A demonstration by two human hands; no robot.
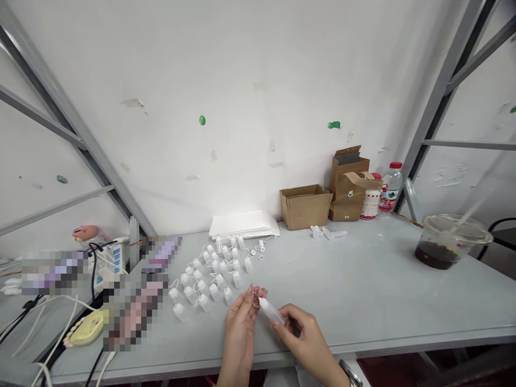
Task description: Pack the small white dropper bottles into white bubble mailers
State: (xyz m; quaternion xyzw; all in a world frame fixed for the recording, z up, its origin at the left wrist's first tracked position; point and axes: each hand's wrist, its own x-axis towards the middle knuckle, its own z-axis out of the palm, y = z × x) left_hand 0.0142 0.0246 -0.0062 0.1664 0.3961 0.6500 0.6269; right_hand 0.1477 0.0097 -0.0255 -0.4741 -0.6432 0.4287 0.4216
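Observation:
Tilted over the front of the table, a small translucent white squeeze bottle [272, 312] with a pointed nozzle is gripped by my right hand [300, 330], fingers closed around its lower end. My left hand [243, 317] pinches at the nozzle end; a thin loop of the cap strap shows at its fingertips, and the cap itself is mostly hidden. Left of my hands stand several similar white bottles [215, 291], many with looped straps on their caps. Behind them lie several loose white cap rings [261, 249].
Farther back are a stack of white sheets [244, 224], a cardboard box [306, 208] and a brown paper bag [349, 193]. A lidded plastic cup [439, 247] with dark contents stands right. Cables and a power strip [115, 260] occupy the left. White pieces [328, 233] lie before the box.

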